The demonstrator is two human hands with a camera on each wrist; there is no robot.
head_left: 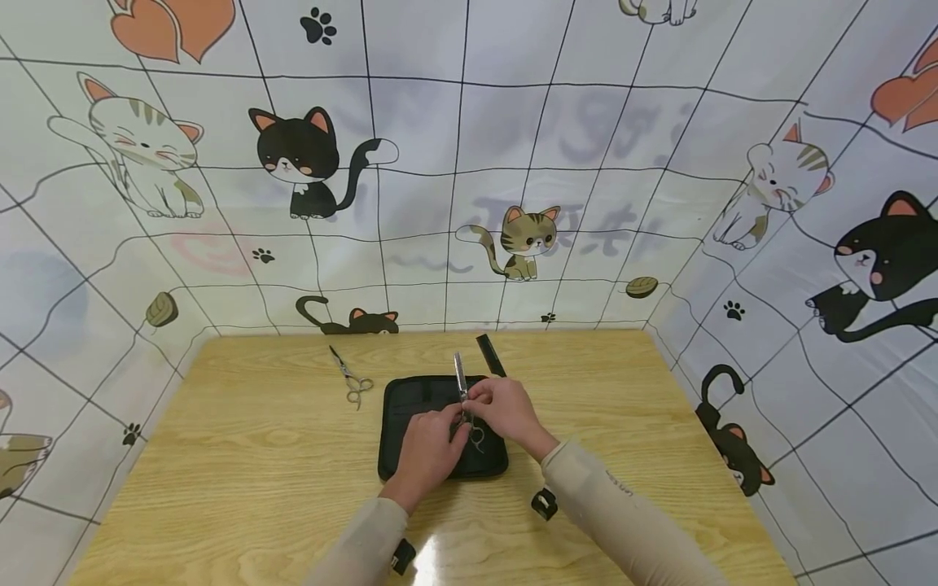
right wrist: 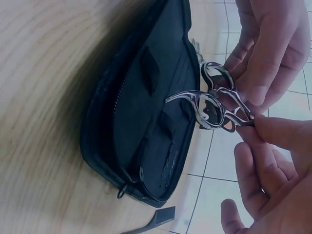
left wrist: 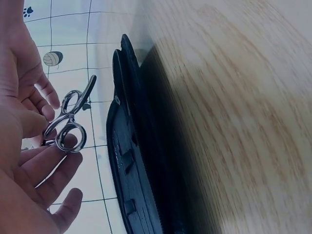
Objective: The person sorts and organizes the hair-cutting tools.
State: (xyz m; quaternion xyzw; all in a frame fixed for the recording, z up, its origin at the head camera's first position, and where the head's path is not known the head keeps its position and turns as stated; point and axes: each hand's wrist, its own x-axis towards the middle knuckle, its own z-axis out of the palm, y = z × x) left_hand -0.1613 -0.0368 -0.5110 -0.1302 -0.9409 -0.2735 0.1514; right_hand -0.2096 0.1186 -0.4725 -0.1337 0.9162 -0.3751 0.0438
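Beige sleeves (head_left: pixel 619 513) come nearest us, cut off by the bottom of the head view, with a small black fitting (head_left: pixel 545 504) beside each; the near edge of the wooden counter (head_left: pixel 249 431) runs out of sight there too. Past them, the left hand (head_left: pixel 428 443) and right hand (head_left: pixel 506 407) meet over an opened case (head_left: pixel 406 407), and we see the fingers of both clamped on one pair of silver scissors (head_left: pixel 460 374), held in the air with the blades pointing away from us. Fingertips cover part of the metal, but the wrist views show us both rings (left wrist: pixel 84 136).

Black and zip-edged, the case lies beneath; we make out loops (left wrist: pixel 127 161) inside, though the hands hide its middle and we cannot tell what its pockets hold. Wood stretches from the case to both side edges, leaving us elbow room. To the left, apart from the case, a second pair of scissors (head_left: pixel 346 371) lies with tips toward the wall. Beyond the case's far right corner, a black comb (head_left: pixel 490 356) has its near end hidden behind the right hand. Farthest, cat-patterned cloth (head_left: pixel 425 268) meets the counter's far edge.
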